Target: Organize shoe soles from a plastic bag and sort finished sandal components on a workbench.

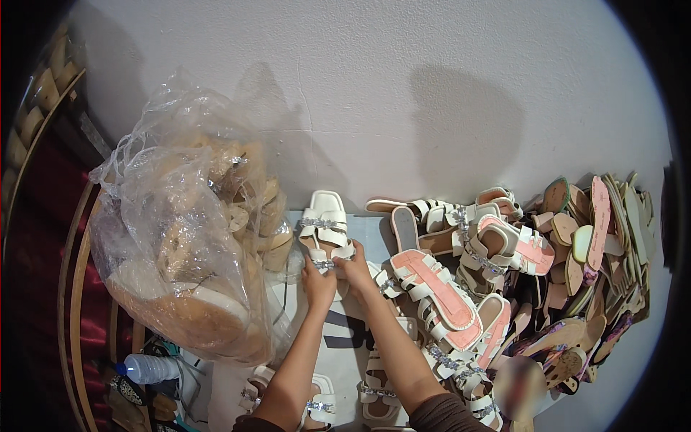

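A white sandal (325, 234) with jewelled straps is held in front of me, its square toe pointing toward the wall. My left hand (319, 284) is closed on its near left side, and my right hand (355, 270) grips the near right side. Both thumbs are close to the nearer jewelled strap. Part of the sandal's near end is hidden by my hands. More white sandals (379, 385) with similar jewelled straps lie below and to the right of my forearms. Pink-soled white sandals (439, 291) are piled just right of my right hand.
A large clear plastic bag (180, 237) of beige shoe parts stands at the left. A plastic bottle (150, 369) with a blue cap lies below it. Loose soles and sandals are heaped at the right, beside stacked soles (630, 223). A pale wall (345, 93) rises behind.
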A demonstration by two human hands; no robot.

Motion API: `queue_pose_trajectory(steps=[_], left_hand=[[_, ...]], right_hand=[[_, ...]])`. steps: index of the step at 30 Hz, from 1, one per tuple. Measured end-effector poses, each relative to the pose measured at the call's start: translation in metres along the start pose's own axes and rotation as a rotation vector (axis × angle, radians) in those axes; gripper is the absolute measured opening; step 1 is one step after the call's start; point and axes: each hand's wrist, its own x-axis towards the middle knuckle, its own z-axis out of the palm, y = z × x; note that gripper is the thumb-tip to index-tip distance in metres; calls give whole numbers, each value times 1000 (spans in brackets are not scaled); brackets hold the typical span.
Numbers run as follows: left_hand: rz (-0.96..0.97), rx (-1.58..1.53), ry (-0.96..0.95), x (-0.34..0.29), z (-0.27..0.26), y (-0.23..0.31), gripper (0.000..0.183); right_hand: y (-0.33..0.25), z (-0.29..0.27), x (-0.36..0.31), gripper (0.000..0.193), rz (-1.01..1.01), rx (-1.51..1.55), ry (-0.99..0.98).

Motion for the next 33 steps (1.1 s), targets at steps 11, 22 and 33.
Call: queue_pose_trajectory(steps=[11,22,33], left_hand=[[58,50,12,-22,-8,-10,63],[141,38,-43,-46,-23,0,59],[551,43,-255,-180,-91,-7,55]], right_hand=[[4,7,-4,64,-124,-493,-34],[-1,20,-20,65,-191,-798,91],[3,-16,-80,54,-864,-1068,56]])
